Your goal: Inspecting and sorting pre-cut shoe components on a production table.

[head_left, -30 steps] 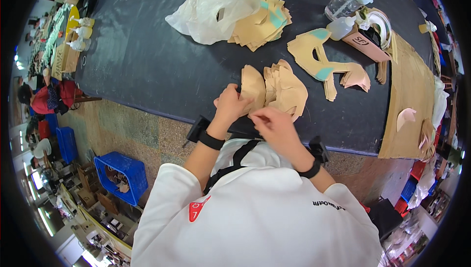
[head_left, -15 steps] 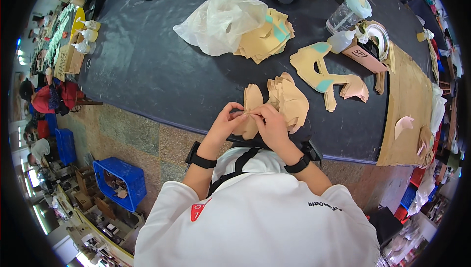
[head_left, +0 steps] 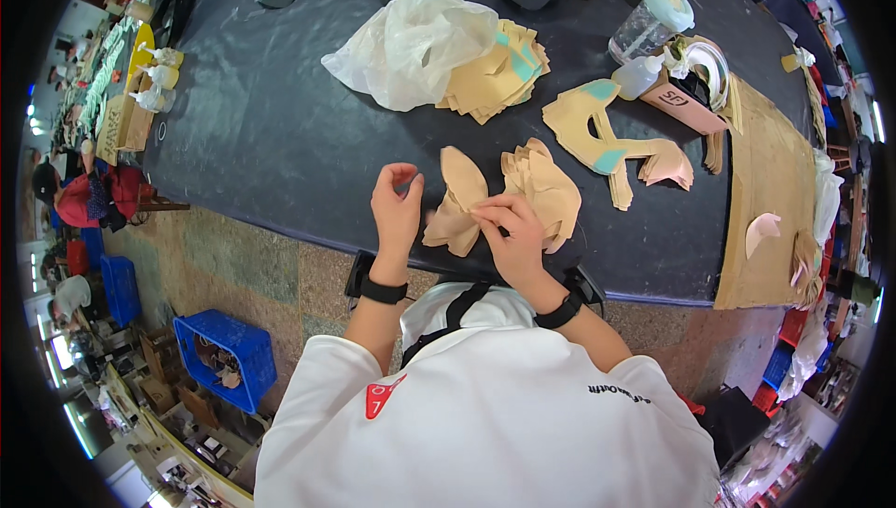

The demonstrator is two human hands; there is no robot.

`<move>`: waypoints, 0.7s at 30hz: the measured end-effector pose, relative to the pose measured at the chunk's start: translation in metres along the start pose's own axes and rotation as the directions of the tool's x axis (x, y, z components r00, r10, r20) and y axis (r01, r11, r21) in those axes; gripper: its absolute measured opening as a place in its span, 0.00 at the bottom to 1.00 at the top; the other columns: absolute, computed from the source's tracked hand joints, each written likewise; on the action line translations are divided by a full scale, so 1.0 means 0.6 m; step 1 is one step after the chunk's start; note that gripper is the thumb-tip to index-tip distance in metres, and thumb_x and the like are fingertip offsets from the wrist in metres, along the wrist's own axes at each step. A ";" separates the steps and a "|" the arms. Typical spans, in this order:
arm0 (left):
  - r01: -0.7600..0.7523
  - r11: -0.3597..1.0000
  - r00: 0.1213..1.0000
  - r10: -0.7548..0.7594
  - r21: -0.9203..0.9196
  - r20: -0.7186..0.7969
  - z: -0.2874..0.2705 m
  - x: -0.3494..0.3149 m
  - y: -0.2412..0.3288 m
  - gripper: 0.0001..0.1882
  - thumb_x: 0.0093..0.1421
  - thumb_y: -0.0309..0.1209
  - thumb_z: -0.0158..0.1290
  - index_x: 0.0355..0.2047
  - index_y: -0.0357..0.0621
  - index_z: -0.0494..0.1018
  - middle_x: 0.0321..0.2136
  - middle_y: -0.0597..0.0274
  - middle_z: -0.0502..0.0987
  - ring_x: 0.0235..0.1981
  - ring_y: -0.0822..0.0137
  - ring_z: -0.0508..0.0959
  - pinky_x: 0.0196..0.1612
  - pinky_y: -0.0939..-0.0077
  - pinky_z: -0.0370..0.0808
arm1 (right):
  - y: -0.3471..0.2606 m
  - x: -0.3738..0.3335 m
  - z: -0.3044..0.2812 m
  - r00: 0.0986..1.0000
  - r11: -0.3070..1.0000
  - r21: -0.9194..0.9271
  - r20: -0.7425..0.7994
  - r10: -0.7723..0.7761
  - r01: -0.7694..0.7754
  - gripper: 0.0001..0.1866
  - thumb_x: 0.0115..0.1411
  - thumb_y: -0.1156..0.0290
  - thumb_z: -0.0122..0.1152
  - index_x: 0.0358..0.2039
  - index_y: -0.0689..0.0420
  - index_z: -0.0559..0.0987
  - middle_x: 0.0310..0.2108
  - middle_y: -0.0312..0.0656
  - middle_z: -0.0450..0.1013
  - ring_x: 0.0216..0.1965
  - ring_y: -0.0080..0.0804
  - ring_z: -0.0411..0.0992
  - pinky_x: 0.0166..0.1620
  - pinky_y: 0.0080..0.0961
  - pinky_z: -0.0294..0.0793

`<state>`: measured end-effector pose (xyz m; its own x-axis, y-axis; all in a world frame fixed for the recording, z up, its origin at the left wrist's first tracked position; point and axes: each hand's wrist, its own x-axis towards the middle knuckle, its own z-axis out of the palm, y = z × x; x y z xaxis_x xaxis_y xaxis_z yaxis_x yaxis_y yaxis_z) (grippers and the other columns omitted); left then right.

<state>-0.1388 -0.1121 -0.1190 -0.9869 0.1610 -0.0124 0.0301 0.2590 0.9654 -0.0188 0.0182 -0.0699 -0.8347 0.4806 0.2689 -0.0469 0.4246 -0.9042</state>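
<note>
My right hand (head_left: 515, 232) pinches the inner edge of a thin beige cut piece (head_left: 459, 186), one of two lobes fanned out like wings in front of me. My left hand (head_left: 396, 204) is raised just left of this piece, apart from it, its fingers curled with a gap between thumb and forefinger and nothing seen in them. Right beside my right hand lies a loose stack of similar beige pieces (head_left: 546, 190). Farther right, strap-like tan pieces with turquoise patches (head_left: 583, 130) lie on the dark table.
A crumpled translucent plastic bag (head_left: 411, 46) partly covers a stack of tan pieces (head_left: 495, 78). At the right stand a clear jug (head_left: 644, 27), a squeeze bottle (head_left: 637, 77), a small pink box (head_left: 684, 105) and a cardboard sheet (head_left: 770, 190). A blue crate (head_left: 257, 345) is on the floor.
My left hand has let go of the beige piece and moved left and up, away from it. The right hand keeps its pinch, and the piece's lobes have spread apart.
</note>
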 end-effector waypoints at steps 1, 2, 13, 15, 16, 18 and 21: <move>0.133 0.990 0.984 -0.137 0.038 0.115 -0.005 -0.005 0.044 0.06 0.53 0.24 0.52 0.31 0.35 0.70 0.29 0.60 0.75 0.29 0.75 0.74 0.33 0.83 0.71 | 0.001 0.001 -0.004 1.000 1.000 -0.020 0.020 0.018 -0.017 0.04 0.50 0.80 0.59 0.28 0.60 0.78 0.30 0.40 0.71 0.30 0.32 0.71 0.33 0.21 0.70; 0.259 0.962 0.938 -0.273 0.091 0.215 -0.011 -0.013 0.071 0.07 0.55 0.27 0.53 0.30 0.35 0.72 0.28 0.62 0.76 0.29 0.76 0.74 0.34 0.84 0.70 | 0.000 0.002 -0.007 1.000 1.000 -0.023 0.018 0.017 -0.017 0.04 0.50 0.80 0.59 0.28 0.60 0.78 0.30 0.40 0.71 0.30 0.32 0.71 0.33 0.21 0.70; 0.705 0.666 0.603 -0.385 -0.243 0.698 -0.017 -0.031 0.080 0.09 0.57 0.26 0.51 0.34 0.31 0.74 0.30 0.60 0.77 0.26 0.75 0.76 0.28 0.85 0.72 | 0.005 0.020 -0.039 0.847 0.675 0.512 0.333 0.414 -0.531 0.03 0.52 0.80 0.59 0.28 0.65 0.77 0.30 0.37 0.71 0.34 0.22 0.69 0.40 0.17 0.67; 0.702 0.570 0.693 -0.409 -0.427 0.593 -0.014 -0.025 0.049 0.08 0.56 0.24 0.50 0.32 0.31 0.74 0.27 0.61 0.77 0.26 0.74 0.77 0.28 0.83 0.73 | -0.026 0.026 -0.067 0.859 0.668 0.547 0.237 0.454 -0.505 0.03 0.52 0.80 0.58 0.28 0.65 0.77 0.29 0.37 0.71 0.34 0.22 0.69 0.40 0.16 0.67; 0.704 0.557 0.697 -0.423 -0.440 0.579 -0.019 -0.016 0.015 0.08 0.56 0.24 0.50 0.31 0.31 0.75 0.26 0.60 0.77 0.25 0.71 0.77 0.27 0.81 0.73 | -0.044 0.031 -0.085 0.860 0.662 0.580 0.141 0.491 -0.474 0.02 0.53 0.81 0.57 0.28 0.65 0.77 0.29 0.37 0.71 0.34 0.22 0.69 0.40 0.16 0.67; 0.541 0.828 0.764 -0.409 -0.150 0.498 -0.035 -0.008 -0.058 0.09 0.56 0.26 0.50 0.31 0.30 0.75 0.26 0.60 0.77 0.24 0.71 0.76 0.27 0.81 0.72 | -0.058 0.034 -0.125 0.919 0.831 0.394 0.126 0.374 -0.392 0.03 0.51 0.82 0.57 0.28 0.63 0.77 0.28 0.37 0.71 0.31 0.23 0.69 0.38 0.17 0.66; -0.087 0.823 0.927 -0.139 0.562 0.347 -0.025 -0.013 0.089 0.13 0.58 0.32 0.49 0.32 0.30 0.75 0.26 0.61 0.78 0.25 0.73 0.75 0.28 0.79 0.72 | -0.055 0.039 -0.170 0.943 0.949 0.124 0.207 0.260 -0.289 0.05 0.50 0.82 0.57 0.29 0.61 0.77 0.27 0.38 0.71 0.29 0.24 0.68 0.35 0.18 0.66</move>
<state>-0.1319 -0.1138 -0.0638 -0.8643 0.4439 -0.2363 0.1996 0.7341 0.6491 0.0191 0.0936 -0.0002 -0.9129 0.4052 -0.0501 0.1286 0.1690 -0.9772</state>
